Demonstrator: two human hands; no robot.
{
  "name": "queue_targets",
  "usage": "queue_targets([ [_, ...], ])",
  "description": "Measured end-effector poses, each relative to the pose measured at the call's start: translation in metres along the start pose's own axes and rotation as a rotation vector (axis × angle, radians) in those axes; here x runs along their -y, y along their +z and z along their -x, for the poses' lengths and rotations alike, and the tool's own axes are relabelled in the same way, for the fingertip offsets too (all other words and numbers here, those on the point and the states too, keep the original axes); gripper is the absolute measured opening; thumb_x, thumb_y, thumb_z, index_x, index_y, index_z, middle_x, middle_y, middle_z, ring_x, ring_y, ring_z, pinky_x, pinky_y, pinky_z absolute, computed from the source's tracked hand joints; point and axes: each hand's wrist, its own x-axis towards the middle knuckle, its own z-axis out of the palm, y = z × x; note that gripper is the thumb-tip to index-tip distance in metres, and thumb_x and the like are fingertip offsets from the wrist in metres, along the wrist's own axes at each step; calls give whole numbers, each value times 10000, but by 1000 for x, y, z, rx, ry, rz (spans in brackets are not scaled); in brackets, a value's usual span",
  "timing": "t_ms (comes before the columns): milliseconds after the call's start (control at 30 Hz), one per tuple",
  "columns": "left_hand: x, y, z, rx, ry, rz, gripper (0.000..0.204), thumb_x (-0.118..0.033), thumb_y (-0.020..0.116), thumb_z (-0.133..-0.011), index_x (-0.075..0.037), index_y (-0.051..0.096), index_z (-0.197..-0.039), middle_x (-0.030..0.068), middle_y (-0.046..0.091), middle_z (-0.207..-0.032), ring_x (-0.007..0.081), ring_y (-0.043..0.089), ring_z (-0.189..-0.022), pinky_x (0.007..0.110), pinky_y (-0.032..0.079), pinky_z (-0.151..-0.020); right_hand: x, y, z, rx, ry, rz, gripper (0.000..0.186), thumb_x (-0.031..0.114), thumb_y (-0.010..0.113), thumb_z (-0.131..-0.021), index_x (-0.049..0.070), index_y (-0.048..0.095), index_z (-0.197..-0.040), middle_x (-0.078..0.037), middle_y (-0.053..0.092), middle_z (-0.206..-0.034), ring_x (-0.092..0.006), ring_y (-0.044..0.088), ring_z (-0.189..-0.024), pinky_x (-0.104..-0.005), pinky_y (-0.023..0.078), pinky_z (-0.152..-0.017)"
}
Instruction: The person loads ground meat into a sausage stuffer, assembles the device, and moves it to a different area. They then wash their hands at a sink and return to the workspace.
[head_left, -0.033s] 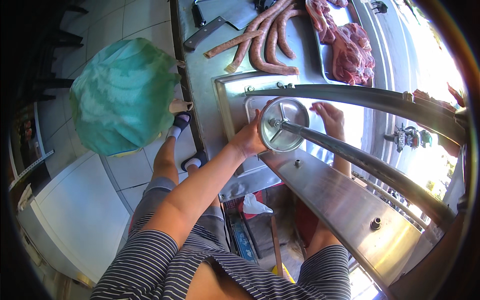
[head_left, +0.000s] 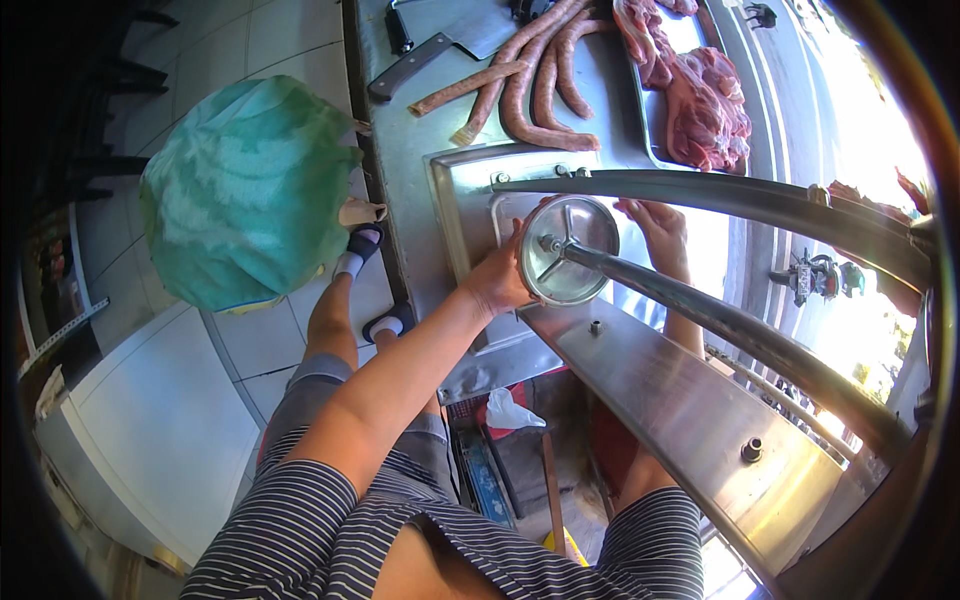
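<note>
My left hand (head_left: 495, 275) grips the side of a round metal disc (head_left: 560, 285) with three spokes. A long metal rod (head_left: 700, 320) runs from the disc's hub toward the lower right. My right hand (head_left: 660, 235) is raised just right of the disc, below a dark metal bar (head_left: 720, 195), its fingers bent together; what they hold, if anything, I cannot make out. Beneath the rod lies a long steel machine body (head_left: 660, 400) with bolts. Beyond the disc are a steel table (head_left: 410, 160), raw sausages (head_left: 520, 120), a cleaver (head_left: 410, 70) and raw meat (head_left: 705, 120) on a tray (head_left: 650, 150).
A green-covered round object (head_left: 240, 190) stands on the tiled floor (head_left: 250, 340) at left, beside a white cabinet (head_left: 160, 440). My legs are left of the table. A white plastic bag (head_left: 510, 410) lies below. Outside at right is a motorbike (head_left: 810, 275).
My right hand has shifted slightly to the left and up, nearer the disc. My left hand has stayed where it was on the disc.
</note>
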Motion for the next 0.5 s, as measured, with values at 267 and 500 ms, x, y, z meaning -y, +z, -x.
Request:
queue_targets([
  [267, -1, 3, -11, 125, 174, -440, 723, -595, 505, -884, -116, 378, -1410, 83, 471, -1376, 251, 396, -1310, 491, 312, -1096, 2, 33, -15, 106, 63, -235, 108, 38, 678, -858, 12, 715, -956, -24, 694, -857, -77, 599, -784, -235, 484, -698],
  [500, -1, 8, -7, 137, 350, -721, 723, -623, 432, -908, -126, 357, -1428, 106, 453, -1391, 252, 399, -1299, 435, 267, -1126, -3, -8, 61, 223, 362, -131, 186, 171, 690, -854, -10, 726, -827, -87, 703, -729, -129, 654, -679, -280, 509, -610],
])
